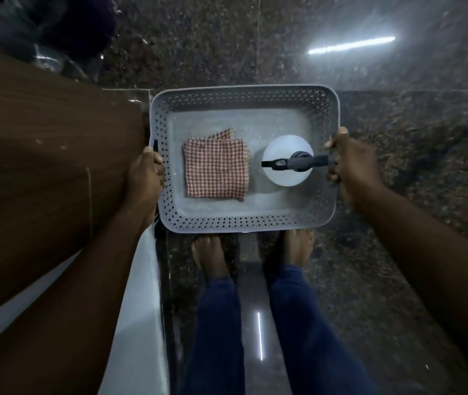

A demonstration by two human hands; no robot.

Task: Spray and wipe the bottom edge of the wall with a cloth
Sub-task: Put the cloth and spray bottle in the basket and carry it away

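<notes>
I look straight down on a grey perforated basket (244, 220) held above a dark granite floor. My left hand (143, 178) grips its left rim and my right hand (349, 163) grips its right rim. Inside, a folded red-and-white checked cloth (215, 168) lies on the left. A white spray bottle (279, 173) with a black trigger head (298, 162) stands on the right, its nozzle pointing left. The white wall (138, 309) runs along the left, and its dark bottom edge (167, 280) meets the floor beside my left foot.
A brown wooden panel (41, 166) stands at the left, against the basket's left side. My bare feet (210, 255) and blue trouser legs show below the basket. Dark objects (56, 29) sit at the top left. Polished granite floor (398, 223) spreads to the right and ahead.
</notes>
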